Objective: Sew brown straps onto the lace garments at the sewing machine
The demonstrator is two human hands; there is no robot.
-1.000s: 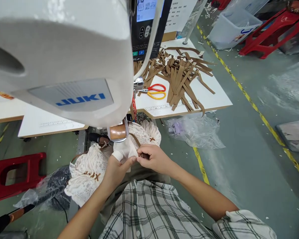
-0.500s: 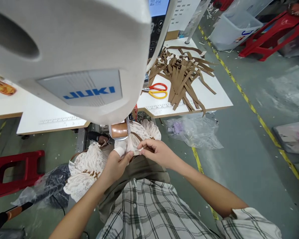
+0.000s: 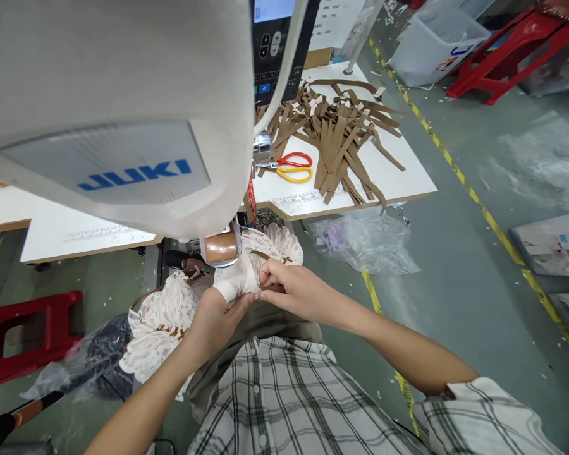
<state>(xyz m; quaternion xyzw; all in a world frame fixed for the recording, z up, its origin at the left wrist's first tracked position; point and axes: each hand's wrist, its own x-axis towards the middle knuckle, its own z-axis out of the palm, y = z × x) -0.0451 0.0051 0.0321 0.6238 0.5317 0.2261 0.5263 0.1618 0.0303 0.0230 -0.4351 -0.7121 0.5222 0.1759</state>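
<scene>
Just below the head of a white JUKI sewing machine (image 3: 208, 151), my two hands meet over my lap. My left hand (image 3: 220, 319) pinches the edge of a white lace garment (image 3: 237, 277) between thumb and fingers. Close beside it, my right hand (image 3: 296, 289) has thumb and fingers closed on the right edge of that same garment. A bit of brown shows by the right fingertips, too small to make out. The garment's upper part reaches beneath the machine's clear-edged guard (image 3: 220, 248). More gathered white lace (image 3: 165, 316) with brown trim hangs to the left of my left hand.
A heap of brown fabric strips (image 3: 341, 139) covers the right tabletop, with red-and-yellow-handled scissors (image 3: 294, 167) beside it. A control panel (image 3: 277, 50) stands behind the machine head. Plastic wrap (image 3: 370, 243) lies on the floor, and red stools (image 3: 28, 335) stand left and far right.
My head view has shifted, so the machine sits further left. Between my hands more of the white fabric is spread out, and my right fingers have closed tighter at its edge.
</scene>
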